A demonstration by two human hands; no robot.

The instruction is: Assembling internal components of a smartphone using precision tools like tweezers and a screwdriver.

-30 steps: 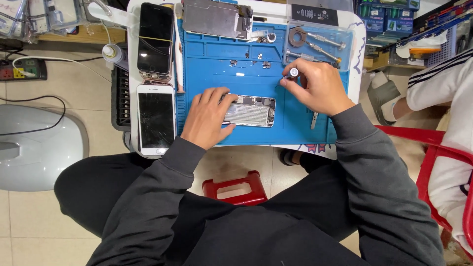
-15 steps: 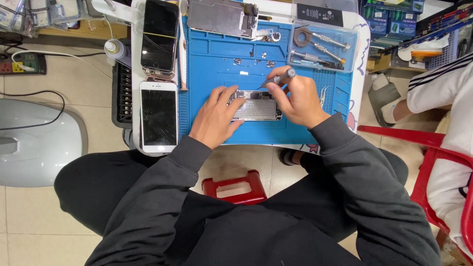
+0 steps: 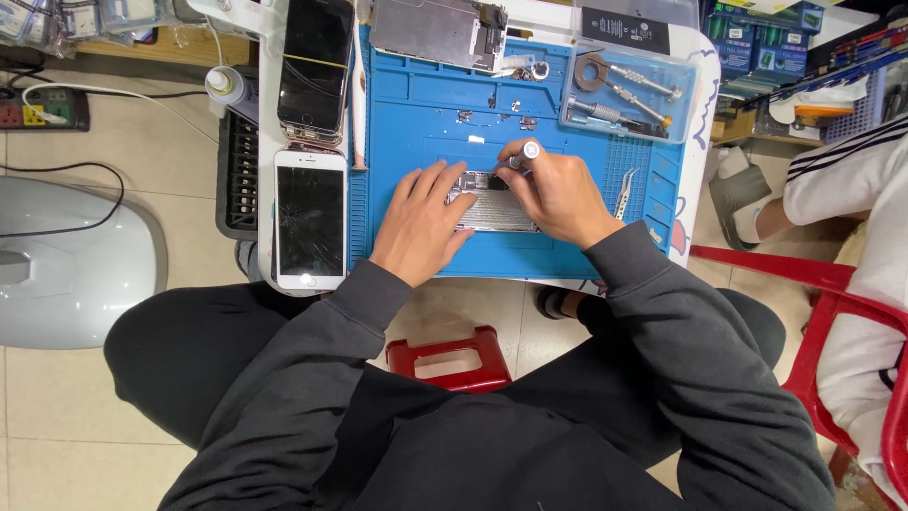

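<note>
Opened phone: an opened phone body (image 3: 494,210), silver and grey inside, lies flat on the blue work mat (image 3: 426,114).
Axis: its long side runs left to right across the mat.
Left hand: the left hand (image 3: 421,222) rests spread and flat on the phone's left end, fingers open.
Right hand: the right hand (image 3: 558,194) is curled around a small screwdriver (image 3: 523,154), tip down at the phone.
Count: two whole phones (image 3: 310,218) lie left of the mat, one white, one black; one tool tray (image 3: 624,90) sits at upper right.

Much of the opened phone body (image 3: 494,210) is covered by the left hand (image 3: 421,222) and right hand (image 3: 558,194). The screwdriver (image 3: 523,154) tip is hidden behind fingers. The small screws (image 3: 526,123) on the blue mat (image 3: 416,114) are too tiny to be distinguished.
</note>
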